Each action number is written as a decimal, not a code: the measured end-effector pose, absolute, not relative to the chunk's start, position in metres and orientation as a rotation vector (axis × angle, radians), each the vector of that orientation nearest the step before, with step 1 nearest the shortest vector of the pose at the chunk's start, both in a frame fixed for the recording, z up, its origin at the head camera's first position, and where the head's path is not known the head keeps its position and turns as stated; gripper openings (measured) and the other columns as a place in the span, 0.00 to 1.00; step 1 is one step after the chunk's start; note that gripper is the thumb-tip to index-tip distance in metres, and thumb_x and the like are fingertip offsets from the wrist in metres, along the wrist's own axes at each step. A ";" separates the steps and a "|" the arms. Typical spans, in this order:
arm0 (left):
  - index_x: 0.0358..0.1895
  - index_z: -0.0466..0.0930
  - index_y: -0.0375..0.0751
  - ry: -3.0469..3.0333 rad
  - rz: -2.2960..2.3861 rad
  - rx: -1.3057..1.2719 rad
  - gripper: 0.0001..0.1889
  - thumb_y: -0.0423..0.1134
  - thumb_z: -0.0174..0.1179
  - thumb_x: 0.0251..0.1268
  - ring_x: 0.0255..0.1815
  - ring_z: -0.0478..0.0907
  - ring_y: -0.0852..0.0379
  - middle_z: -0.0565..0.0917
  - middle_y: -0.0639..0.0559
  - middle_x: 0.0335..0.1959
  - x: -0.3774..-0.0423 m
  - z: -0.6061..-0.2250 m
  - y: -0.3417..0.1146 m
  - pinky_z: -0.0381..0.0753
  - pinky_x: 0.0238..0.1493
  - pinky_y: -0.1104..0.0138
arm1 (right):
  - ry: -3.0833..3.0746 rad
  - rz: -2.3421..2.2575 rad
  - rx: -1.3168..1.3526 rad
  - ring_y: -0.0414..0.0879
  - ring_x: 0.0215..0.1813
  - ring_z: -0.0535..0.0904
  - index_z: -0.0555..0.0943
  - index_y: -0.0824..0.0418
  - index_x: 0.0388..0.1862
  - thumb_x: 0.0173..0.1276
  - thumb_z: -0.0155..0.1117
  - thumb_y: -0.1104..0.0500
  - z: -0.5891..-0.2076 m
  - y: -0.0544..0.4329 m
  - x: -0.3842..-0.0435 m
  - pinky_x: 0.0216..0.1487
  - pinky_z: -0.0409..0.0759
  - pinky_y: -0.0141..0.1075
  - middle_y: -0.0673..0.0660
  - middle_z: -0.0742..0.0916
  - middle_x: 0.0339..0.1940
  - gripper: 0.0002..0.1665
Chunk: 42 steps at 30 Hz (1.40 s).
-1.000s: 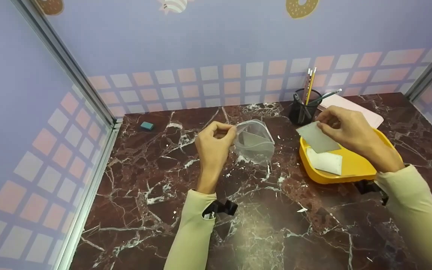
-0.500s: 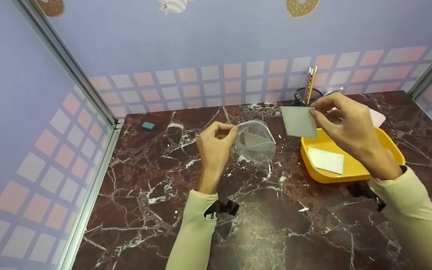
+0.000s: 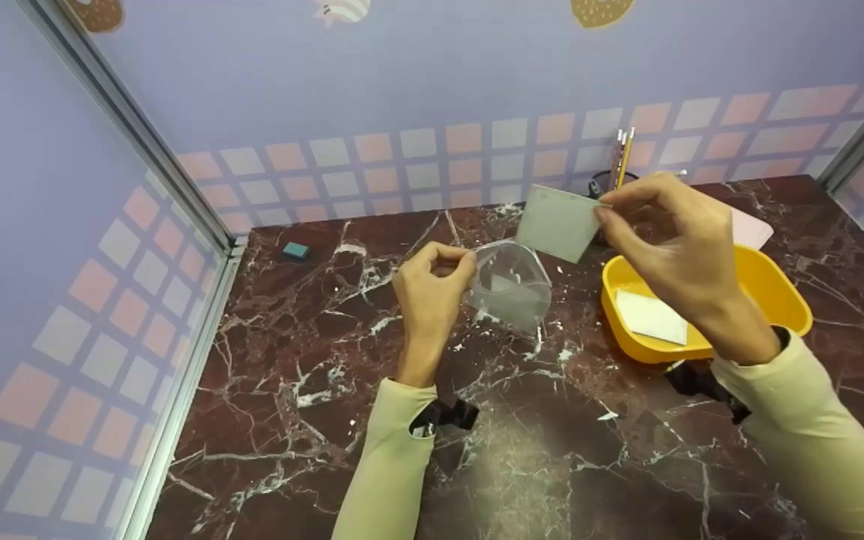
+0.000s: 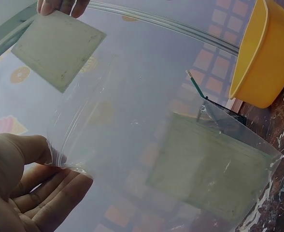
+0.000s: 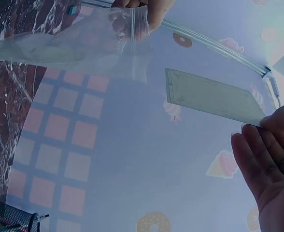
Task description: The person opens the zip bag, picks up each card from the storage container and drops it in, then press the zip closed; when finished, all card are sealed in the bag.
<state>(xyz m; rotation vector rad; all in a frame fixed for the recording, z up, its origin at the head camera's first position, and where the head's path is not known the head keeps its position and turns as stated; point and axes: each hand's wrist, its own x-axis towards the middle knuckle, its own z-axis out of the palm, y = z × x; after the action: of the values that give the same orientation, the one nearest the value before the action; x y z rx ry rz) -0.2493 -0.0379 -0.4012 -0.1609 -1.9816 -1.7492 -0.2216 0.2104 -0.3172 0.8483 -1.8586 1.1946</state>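
My left hand pinches the rim of a clear zip bag, whose mouth faces up. Inside that bag lies a pale square sheet, seen through the plastic in the left wrist view. Between thumb and fingers, my right hand pinches a second thin, pale grey-green square sheet by its edge. It is held up just right of the bag's mouth and overlaps the bag's upper right edge in the head view. Another white square piece lies in the yellow tub, below my right hand.
A black mesh pencil cup with several pencils stands at the back, partly behind my right hand. Behind the tub lies a pink flat item. A small teal block sits at back left. White scraps dot the dark marble table.
My right hand has carried its square sheet up from over the yellow tub and leftward to the bag's mouth. My left hand keeps its place on the bag.
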 end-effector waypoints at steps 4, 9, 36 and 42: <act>0.33 0.89 0.34 -1.988 -1.746 -0.147 0.02 0.26 0.73 0.62 0.24 0.87 0.55 0.90 0.50 0.26 -0.250 -0.402 -0.037 0.90 0.24 0.65 | -1.876 1.213 0.869 0.35 0.33 0.85 0.84 0.75 0.40 0.61 0.72 0.81 -0.321 0.201 -0.222 0.34 0.86 0.23 0.61 0.90 0.34 0.10; 0.33 0.89 0.34 -1.989 -1.747 -0.138 0.02 0.26 0.73 0.62 0.23 0.86 0.56 0.90 0.50 0.26 -0.250 -0.402 -0.037 0.90 0.24 0.65 | -1.906 1.191 0.893 0.35 0.35 0.85 0.84 0.73 0.41 0.61 0.73 0.80 -0.328 0.193 -0.225 0.37 0.86 0.22 0.60 0.91 0.35 0.11; 0.35 0.89 0.34 -1.998 -1.726 -0.102 0.02 0.26 0.73 0.63 0.26 0.89 0.41 0.90 0.49 0.28 -0.259 -0.412 -0.040 0.85 0.20 0.72 | -2.127 1.045 0.894 0.50 0.34 0.87 0.83 0.71 0.41 0.65 0.73 0.76 -0.365 0.187 -0.253 0.39 0.87 0.24 0.62 0.91 0.37 0.08; 0.34 0.90 0.33 -2.009 -1.700 -0.072 0.02 0.27 0.74 0.63 0.25 0.89 0.48 0.90 0.48 0.27 -0.261 -0.416 -0.041 0.86 0.21 0.71 | -2.151 1.035 0.925 0.51 0.33 0.86 0.83 0.71 0.40 0.63 0.72 0.78 -0.369 0.187 -0.255 0.38 0.85 0.21 0.62 0.90 0.36 0.10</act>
<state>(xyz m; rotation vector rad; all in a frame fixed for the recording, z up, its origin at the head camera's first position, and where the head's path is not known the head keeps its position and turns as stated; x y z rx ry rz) -0.2609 -0.0413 -0.4160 -0.0715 -2.0087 -1.7000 -0.2550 0.1872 -0.3695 0.9245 -2.1510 1.0355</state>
